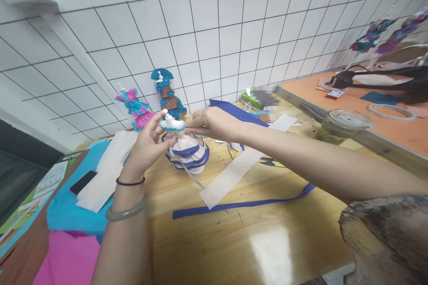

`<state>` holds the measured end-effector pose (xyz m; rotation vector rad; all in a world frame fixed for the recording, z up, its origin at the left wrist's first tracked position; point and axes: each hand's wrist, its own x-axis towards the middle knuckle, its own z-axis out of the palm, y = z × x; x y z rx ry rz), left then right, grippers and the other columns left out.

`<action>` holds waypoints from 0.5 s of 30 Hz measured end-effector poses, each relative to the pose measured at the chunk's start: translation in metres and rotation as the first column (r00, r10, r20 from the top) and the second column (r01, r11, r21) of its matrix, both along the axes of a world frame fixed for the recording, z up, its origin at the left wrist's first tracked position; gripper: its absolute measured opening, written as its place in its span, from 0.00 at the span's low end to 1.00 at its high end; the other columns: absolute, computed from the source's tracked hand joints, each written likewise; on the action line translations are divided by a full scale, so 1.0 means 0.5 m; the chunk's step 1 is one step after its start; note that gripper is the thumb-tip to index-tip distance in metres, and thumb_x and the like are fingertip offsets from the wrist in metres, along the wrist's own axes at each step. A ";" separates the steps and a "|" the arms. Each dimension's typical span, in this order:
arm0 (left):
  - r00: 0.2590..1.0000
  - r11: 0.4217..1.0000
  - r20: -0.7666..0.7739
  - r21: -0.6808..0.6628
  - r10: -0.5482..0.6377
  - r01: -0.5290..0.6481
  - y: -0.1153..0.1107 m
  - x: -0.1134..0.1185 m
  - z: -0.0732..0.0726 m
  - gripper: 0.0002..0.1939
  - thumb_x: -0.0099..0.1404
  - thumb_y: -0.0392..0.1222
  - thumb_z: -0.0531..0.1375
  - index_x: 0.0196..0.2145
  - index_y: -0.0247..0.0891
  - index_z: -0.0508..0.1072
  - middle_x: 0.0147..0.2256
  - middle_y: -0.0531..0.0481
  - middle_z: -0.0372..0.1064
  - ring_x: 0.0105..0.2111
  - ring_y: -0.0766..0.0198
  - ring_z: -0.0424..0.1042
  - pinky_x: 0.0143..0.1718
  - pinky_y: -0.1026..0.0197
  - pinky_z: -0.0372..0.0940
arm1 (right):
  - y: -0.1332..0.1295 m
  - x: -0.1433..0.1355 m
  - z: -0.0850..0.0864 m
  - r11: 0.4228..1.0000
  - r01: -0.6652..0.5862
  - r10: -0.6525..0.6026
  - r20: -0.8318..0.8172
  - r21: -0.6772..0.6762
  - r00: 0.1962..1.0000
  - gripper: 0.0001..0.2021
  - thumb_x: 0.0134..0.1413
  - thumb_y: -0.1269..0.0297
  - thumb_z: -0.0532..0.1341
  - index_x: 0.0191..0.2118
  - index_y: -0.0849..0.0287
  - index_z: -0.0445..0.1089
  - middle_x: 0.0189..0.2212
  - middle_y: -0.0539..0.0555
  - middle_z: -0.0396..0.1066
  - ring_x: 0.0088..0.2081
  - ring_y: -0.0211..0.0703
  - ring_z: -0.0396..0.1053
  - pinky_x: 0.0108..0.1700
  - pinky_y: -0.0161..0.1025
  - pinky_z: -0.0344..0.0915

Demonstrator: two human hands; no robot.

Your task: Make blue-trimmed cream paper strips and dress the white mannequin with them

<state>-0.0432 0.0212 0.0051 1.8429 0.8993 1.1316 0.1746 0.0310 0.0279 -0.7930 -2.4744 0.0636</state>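
Left hand (147,144) pinching the top of a white-and-blue paper doll (185,149) standing on the bench (254,240); right hand (210,123) closed on its upper part from the other side. Behind: pink doll (135,107), teal doll (167,93). Nearby: white strip (234,171), blue strip (240,205).

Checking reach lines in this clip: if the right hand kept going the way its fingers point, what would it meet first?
The right hand points left at the white and blue paper doll, which its fingertips already seem to touch at the waist; just beyond are the left hand fingers.
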 end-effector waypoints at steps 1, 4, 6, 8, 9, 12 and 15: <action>1.000 1.000 0.003 0.006 0.001 -0.001 0.000 0.001 -0.001 0.40 0.51 0.45 0.67 0.59 0.44 0.55 0.53 0.43 0.64 0.53 0.52 0.63 0.47 0.55 0.67 | -0.001 0.001 0.001 1.000 -0.006 0.006 0.001 -0.014 1.000 0.13 0.59 0.61 0.55 0.33 0.61 0.74 0.24 0.50 0.61 0.26 0.33 0.56 0.28 0.32 0.47; 1.000 1.000 0.018 0.026 0.005 -0.005 0.000 0.003 -0.003 0.41 0.50 0.43 0.67 0.59 0.46 0.55 0.51 0.44 0.65 0.51 0.54 0.65 0.45 0.59 0.68 | -0.001 0.003 0.006 0.999 -0.017 0.017 0.015 -0.045 1.000 0.13 0.59 0.61 0.55 0.33 0.62 0.74 0.23 0.49 0.61 0.25 0.32 0.55 0.28 0.32 0.48; 0.999 1.000 0.033 0.031 0.001 -0.002 0.002 0.002 -0.005 0.43 0.50 0.42 0.68 0.60 0.45 0.53 0.49 0.44 0.66 0.50 0.55 0.66 0.43 0.61 0.69 | -0.001 0.004 0.008 0.999 -0.028 0.029 0.023 -0.046 0.999 0.13 0.59 0.61 0.55 0.33 0.62 0.74 0.23 0.49 0.60 0.25 0.32 0.55 0.28 0.33 0.48; 0.998 1.000 0.051 0.018 -0.020 0.019 0.006 0.001 -0.008 0.45 0.49 0.42 0.68 0.60 0.45 0.52 0.49 0.44 0.67 0.48 0.56 0.68 0.41 0.62 0.69 | 0.000 0.004 0.009 0.998 -0.047 0.048 0.031 -0.039 0.998 0.13 0.59 0.60 0.54 0.34 0.61 0.74 0.23 0.49 0.61 0.25 0.32 0.55 0.28 0.33 0.48; 0.997 0.999 0.064 0.009 -0.036 0.036 0.009 0.001 -0.010 0.46 0.48 0.42 0.69 0.61 0.45 0.51 0.48 0.44 0.67 0.47 0.57 0.68 0.40 0.62 0.69 | -0.001 0.003 0.010 0.998 -0.058 0.059 0.035 -0.037 0.998 0.13 0.59 0.60 0.54 0.34 0.61 0.74 0.24 0.49 0.61 0.25 0.32 0.55 0.29 0.33 0.49; 0.990 0.996 0.121 -0.041 -0.074 0.080 0.015 0.002 -0.017 0.48 0.47 0.44 0.69 0.61 0.44 0.51 0.50 0.42 0.66 0.46 0.56 0.69 0.40 0.61 0.69 | -0.005 0.003 0.014 0.995 -0.092 0.094 0.048 -0.038 0.994 0.14 0.59 0.60 0.53 0.35 0.60 0.74 0.24 0.49 0.63 0.26 0.33 0.57 0.29 0.33 0.49; 0.979 0.985 0.191 -0.139 -0.070 0.097 0.018 0.002 -0.024 0.49 0.44 0.43 0.70 0.61 0.42 0.53 0.48 0.42 0.68 0.46 0.54 0.69 0.42 0.58 0.68 | -0.012 0.002 0.021 0.994 -0.097 0.100 0.062 -0.040 0.993 0.14 0.59 0.61 0.53 0.36 0.60 0.74 0.25 0.50 0.65 0.27 0.33 0.58 0.30 0.34 0.50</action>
